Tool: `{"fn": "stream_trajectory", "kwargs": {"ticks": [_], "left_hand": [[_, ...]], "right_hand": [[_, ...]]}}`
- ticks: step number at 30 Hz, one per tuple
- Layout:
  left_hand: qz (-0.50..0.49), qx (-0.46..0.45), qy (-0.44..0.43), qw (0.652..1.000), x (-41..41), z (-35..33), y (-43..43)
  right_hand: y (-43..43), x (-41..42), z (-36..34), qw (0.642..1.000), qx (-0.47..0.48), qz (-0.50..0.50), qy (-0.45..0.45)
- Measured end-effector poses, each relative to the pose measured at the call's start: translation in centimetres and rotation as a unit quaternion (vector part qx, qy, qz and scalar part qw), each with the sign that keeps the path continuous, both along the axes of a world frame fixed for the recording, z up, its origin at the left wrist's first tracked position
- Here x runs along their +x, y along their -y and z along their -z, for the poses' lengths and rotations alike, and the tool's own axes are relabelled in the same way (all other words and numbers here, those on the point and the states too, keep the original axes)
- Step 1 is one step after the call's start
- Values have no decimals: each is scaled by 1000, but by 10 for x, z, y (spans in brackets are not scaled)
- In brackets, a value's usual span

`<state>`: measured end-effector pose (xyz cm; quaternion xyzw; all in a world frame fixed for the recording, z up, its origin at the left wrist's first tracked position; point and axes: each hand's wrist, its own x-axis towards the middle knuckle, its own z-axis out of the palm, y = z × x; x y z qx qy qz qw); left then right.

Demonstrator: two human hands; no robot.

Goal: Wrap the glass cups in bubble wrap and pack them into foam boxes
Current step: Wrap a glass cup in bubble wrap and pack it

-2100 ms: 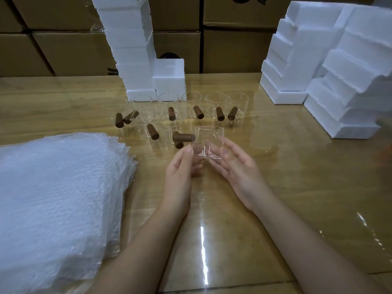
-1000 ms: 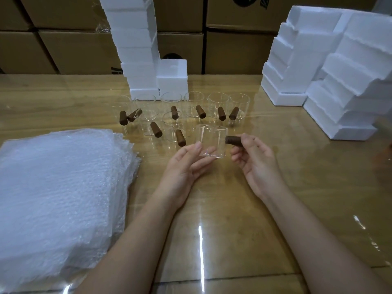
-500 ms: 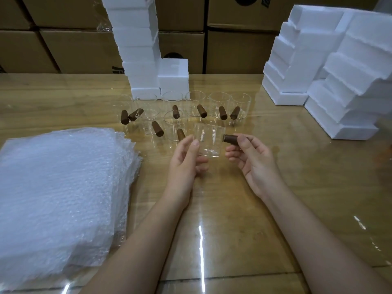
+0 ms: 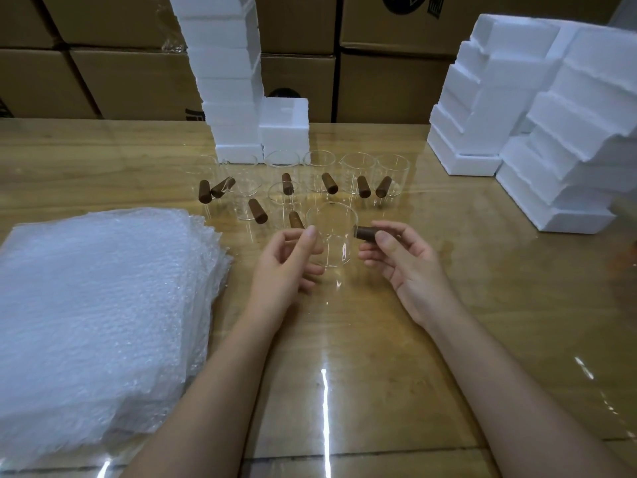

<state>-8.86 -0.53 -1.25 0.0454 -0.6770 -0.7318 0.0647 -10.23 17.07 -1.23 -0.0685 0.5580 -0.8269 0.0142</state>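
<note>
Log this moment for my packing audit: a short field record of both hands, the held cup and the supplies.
right hand: pinches the wooden handle of the glass cup
left hand: fingers curled round the glass cup's left side
wrapping: none on it yet
other cups: standing behind it on the table
bubble wrap sheets: stacked at left
foam boxes: stacks behind and at right

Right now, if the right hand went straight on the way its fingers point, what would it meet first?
The right hand pinches the handle, so the cup comes first; beyond it probably the left hand, depth unclear.
</note>
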Motion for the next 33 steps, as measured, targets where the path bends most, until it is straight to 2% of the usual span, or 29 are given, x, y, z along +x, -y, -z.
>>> {"fn": "stream_trajectory", "kwargs": {"ticks": [4,10,15,19,26,33], "left_hand": [[27,22,1,999,-1,-1,6],[14,41,-18,999,0,-2,5],[29,59,-27,998,1,-1,7],[55,50,-36,997,2,0,7],[97,61,-26,993,0,2,8],[80,98,-29,992,-4,5,9]], "right_hand": [[-3,-1,-1,1000,-4,-12,-3],[-7,-2,0,999,-2,-40,-10],[-9,-3,0,998,18,-57,18],[-9,-5,1,997,11,-28,66],[-11,-8,3,995,32,-5,94],[-7,-6,3,996,55,3,75]]}}
